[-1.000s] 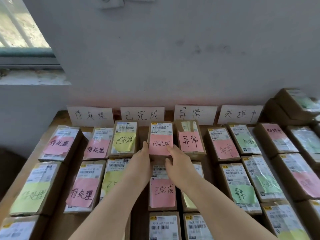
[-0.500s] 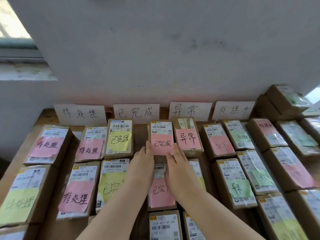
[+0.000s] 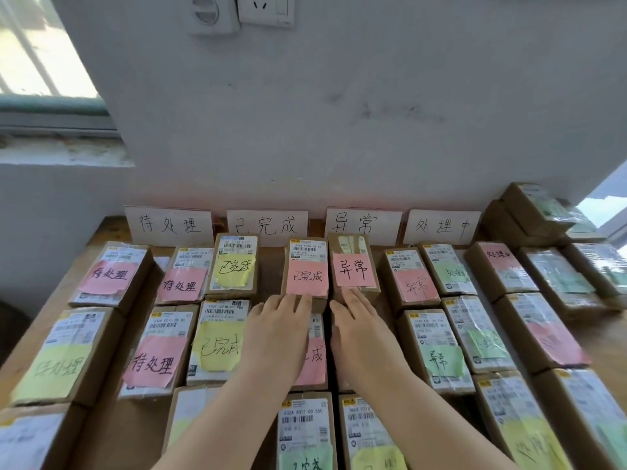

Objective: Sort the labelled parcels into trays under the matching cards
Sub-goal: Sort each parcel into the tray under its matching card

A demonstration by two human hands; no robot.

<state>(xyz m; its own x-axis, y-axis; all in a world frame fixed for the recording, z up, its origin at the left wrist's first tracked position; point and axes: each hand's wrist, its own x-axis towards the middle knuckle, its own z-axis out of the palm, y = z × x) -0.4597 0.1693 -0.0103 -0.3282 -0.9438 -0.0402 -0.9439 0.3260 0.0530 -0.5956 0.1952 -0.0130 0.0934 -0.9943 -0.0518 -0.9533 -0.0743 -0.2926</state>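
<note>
Wooden table (image 3: 112,232) is nearly covered w/ brown parcels, in columns running toward me from four white cards on the wall. No trays that I can see, so the columns seem to do that job. Judging by the notes, most is sorted: below the 待处理 card (image 3: 168,225) the notes I can read say 待处理, below the 已完成 card (image 3: 267,227) they say 已完成, and likewise for the 异常 card (image 3: 363,223) and the 处理中 card (image 3: 442,226). Prob. left to do: the pile of parcels (image 3: 529,215) stacked far right by the wall, plus some on that side w/ notes too blurred to read.

Parcel I'm busy w/ is the pink-note parcel (image 3: 307,266), marked 已完成. It sits at the top of its column, just below and a bit right of its card, w/ the 异常 parcel (image 3: 353,266) just beside it on the right. Looks placed, or a nudge short of it.

Both hands are flat, fingers straight, gripping nothing, side by side w/ a narrow gap btwn them. Left hand (image 3: 274,337) has its fingertips (image 3: 295,301) at the near end of the pink-note parcel, touching as far as I can tell. Right hand (image 3: 363,340) reaches the near end of the 异常 parcel. Both lie over the 2nd-row parcel (image 3: 314,364), hiding most of its pink note.
</note>
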